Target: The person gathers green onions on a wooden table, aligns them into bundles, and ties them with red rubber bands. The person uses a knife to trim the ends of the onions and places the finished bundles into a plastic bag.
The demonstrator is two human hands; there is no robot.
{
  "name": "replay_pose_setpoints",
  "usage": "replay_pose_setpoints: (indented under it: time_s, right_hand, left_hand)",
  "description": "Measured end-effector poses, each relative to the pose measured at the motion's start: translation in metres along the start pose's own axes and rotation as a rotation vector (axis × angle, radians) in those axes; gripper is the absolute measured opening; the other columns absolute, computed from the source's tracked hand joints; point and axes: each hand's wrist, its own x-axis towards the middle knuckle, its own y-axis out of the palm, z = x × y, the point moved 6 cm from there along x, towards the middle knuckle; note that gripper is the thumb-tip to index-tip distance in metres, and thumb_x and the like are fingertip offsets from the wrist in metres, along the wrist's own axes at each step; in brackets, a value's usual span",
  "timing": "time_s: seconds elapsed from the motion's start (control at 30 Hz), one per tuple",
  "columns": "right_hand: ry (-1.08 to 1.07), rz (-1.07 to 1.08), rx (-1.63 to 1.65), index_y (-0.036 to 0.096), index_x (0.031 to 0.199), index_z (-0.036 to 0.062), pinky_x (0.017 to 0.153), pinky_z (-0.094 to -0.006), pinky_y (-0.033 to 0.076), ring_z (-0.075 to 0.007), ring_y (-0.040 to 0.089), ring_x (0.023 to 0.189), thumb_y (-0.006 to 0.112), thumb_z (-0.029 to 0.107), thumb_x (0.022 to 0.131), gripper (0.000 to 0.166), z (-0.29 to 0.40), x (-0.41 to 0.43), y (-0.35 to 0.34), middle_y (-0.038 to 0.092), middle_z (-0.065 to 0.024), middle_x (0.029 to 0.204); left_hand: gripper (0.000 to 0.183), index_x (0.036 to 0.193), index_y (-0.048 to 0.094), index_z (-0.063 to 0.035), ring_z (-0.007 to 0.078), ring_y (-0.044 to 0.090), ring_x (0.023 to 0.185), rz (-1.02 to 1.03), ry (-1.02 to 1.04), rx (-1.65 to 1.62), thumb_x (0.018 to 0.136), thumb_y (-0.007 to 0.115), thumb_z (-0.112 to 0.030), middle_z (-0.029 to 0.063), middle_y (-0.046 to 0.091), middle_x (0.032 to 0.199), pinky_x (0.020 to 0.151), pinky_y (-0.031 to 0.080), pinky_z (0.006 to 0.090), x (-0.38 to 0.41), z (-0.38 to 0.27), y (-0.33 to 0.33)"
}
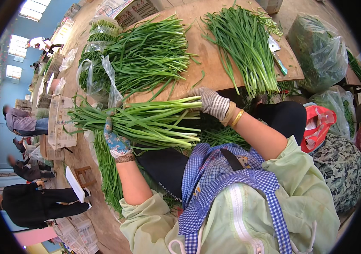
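Observation:
My left hand (115, 136), in a blue floral glove, grips a bunch of garlic chives (148, 122) near its leafy end, thumb on top. At the pale cut ends, my right hand (212, 103) in a striped knit glove touches the stems; its fingertips are partly hidden, so its hold is unclear. Beyond the bunch, a wooden board (210, 74) bears a wide pile of chives (155, 54) on the left and a second pile (243, 47) on the right. Beside the right pile lies a cleaver (277, 57) with a green handle.
Clear plastic bags of greens (316, 50) stand right of the board. A red bag (318, 127) is near my right knee. More chives (109, 171) lie low on the left. Plastic crates (61, 122), a wooden stool (85, 176) and several people occupy the floor farther left.

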Motion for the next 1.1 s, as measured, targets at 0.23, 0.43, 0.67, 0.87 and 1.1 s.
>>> replay_pose_setpoints:
  time_s: [0.23, 0.43, 0.67, 0.87, 1.1]
  right_hand:
    - [-0.18, -0.16, -0.373, 0.06, 0.095, 0.0021, 0.072, -0.0298, 0.05, -0.0168, 0.062, 0.08, 0.06, 0.006, 0.081, 0.015, 0.013, -0.027, 0.009, 0.064, -0.0059, 0.088]
    - [-0.184, -0.125, -0.167, 0.055, 0.107, 0.0017, 0.079, -0.027, 0.049, -0.0141, 0.058, 0.089, 0.059, 0.014, 0.085, 0.026, -0.004, -0.054, 0.007, 0.061, -0.0061, 0.096]
    - [-0.396, -0.04, -0.323, 0.059, 0.099, 0.0009, 0.073, -0.0287, 0.049, -0.0251, 0.059, 0.078, 0.058, 0.009, 0.082, 0.018, 0.005, -0.069, 0.007, 0.059, -0.0099, 0.085]
    - [-0.107, -0.157, -0.135, 0.057, 0.093, 0.0, 0.069, -0.0256, 0.044, -0.011, 0.051, 0.075, 0.051, 0.019, 0.09, 0.02, 0.0, -0.091, -0.023, 0.059, -0.0029, 0.083]
    - [0.473, -0.152, -1.198, 0.065, 0.085, 0.0045, 0.069, -0.0376, 0.048, -0.027, 0.063, 0.079, 0.059, 0.024, 0.079, 0.021, -0.037, -0.139, -0.076, 0.066, -0.0113, 0.084]
  left_hand:
    - [0.036, 0.116, 0.051, 0.0002, 0.0256, 0.051, 0.108, -0.102, -0.072, -0.047, 0.087, 0.053, -0.02, 0.0119, 0.054, 0.119, 0.093, 0.044, 0.0446, -0.001, 0.011, -0.015]
    - [0.027, 0.104, 0.056, -0.0019, 0.0247, 0.055, 0.104, -0.05, -0.113, -0.016, 0.083, 0.057, -0.019, 0.0148, 0.053, 0.121, 0.092, 0.046, 0.0415, 0.0, 0.027, 0.002]
    - [0.027, 0.104, 0.056, -0.0015, 0.027, 0.054, 0.108, -0.015, -0.093, -0.014, 0.082, 0.059, -0.017, 0.0195, 0.05, 0.125, 0.09, 0.048, 0.0415, -0.001, 0.035, 0.009]
    - [0.027, 0.107, 0.055, -0.0015, 0.0276, 0.054, 0.108, -0.158, -0.04, 0.013, 0.085, 0.054, -0.017, 0.0171, 0.051, 0.125, 0.091, 0.047, 0.0433, -0.008, 0.023, -0.015]
    - [0.037, 0.117, 0.051, 0.0012, 0.0276, 0.053, 0.109, -0.243, 0.045, 0.026, 0.086, 0.051, -0.02, 0.0162, 0.052, 0.123, 0.094, 0.045, 0.0442, -0.015, -0.022, -0.045]
